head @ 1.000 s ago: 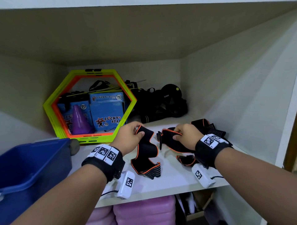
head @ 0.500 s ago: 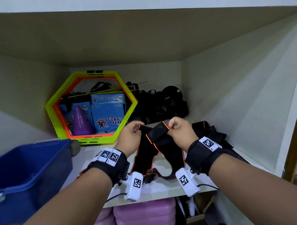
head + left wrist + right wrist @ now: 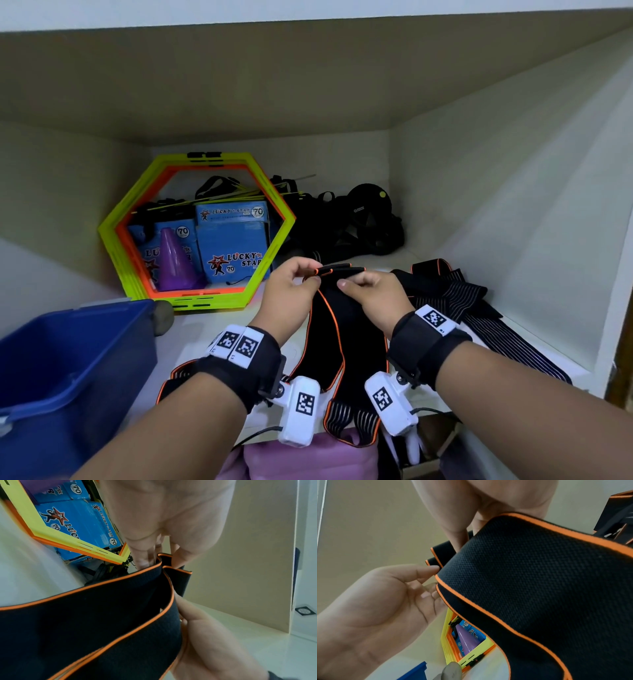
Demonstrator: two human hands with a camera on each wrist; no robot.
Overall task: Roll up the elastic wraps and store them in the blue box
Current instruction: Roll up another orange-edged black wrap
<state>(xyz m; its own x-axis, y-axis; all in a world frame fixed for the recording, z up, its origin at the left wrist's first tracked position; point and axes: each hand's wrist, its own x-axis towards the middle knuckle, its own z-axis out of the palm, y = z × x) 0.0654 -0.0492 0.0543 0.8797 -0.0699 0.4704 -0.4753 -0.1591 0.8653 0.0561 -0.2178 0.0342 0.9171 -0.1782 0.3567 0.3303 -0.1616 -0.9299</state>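
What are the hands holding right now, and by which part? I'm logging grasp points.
Both the left hand and right hand pinch the top end of the black, orange-edged wrap; the rest hangs down.

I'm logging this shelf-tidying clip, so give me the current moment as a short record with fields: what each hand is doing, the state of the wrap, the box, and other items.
left hand: pinches the top edge of the black wrap with orange trim
right hand: pinches the same top edge
wrap state: unrolled, hanging from both hands, lower end past the shelf front edge
blue box: open, at the left; no wrap visible inside
other wraps: loose pile on the shelf, at the right
background: hexagonal yellow-orange frame, purple cone
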